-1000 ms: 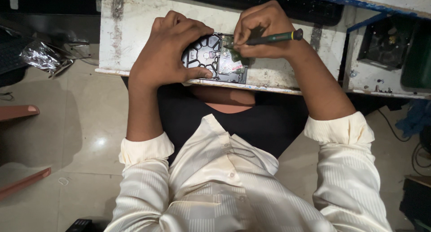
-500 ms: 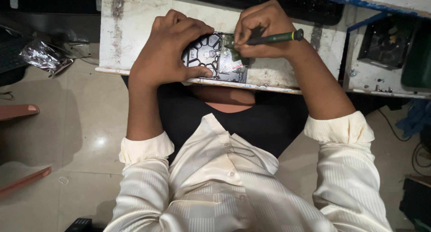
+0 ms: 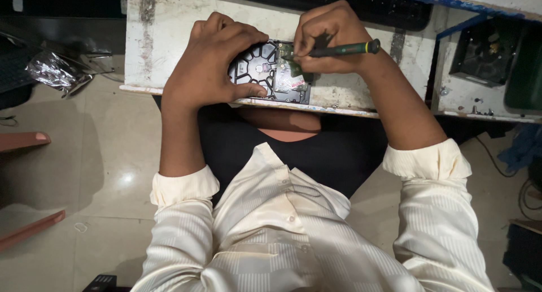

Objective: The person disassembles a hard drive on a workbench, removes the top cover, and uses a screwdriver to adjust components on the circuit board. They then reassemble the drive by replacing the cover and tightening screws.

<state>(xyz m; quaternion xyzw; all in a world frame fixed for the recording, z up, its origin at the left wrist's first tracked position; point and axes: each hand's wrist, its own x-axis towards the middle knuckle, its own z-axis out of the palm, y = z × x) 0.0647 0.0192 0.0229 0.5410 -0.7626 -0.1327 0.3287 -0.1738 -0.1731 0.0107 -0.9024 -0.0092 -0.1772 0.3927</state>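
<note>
Hard drive: a hard disk drive (image 3: 270, 72) lay underside up at the near edge of the worn white surface (image 3: 169, 49), its green circuit board toward the right.
Left hand: the left hand (image 3: 212, 63) covered the drive's left part, grip clamped on it, thumb pressed along its near side.
Right hand: the right hand (image 3: 327, 38) had its grip closed round a green-handled screwdriver (image 3: 344, 48), the handle lying level and pointing right, the tip at the circuit board.
Surroundings: a dark keyboard (image 3: 389, 9) lay along the far edge; crumpled silver foil (image 3: 53, 72) sat on the floor to the left.
</note>
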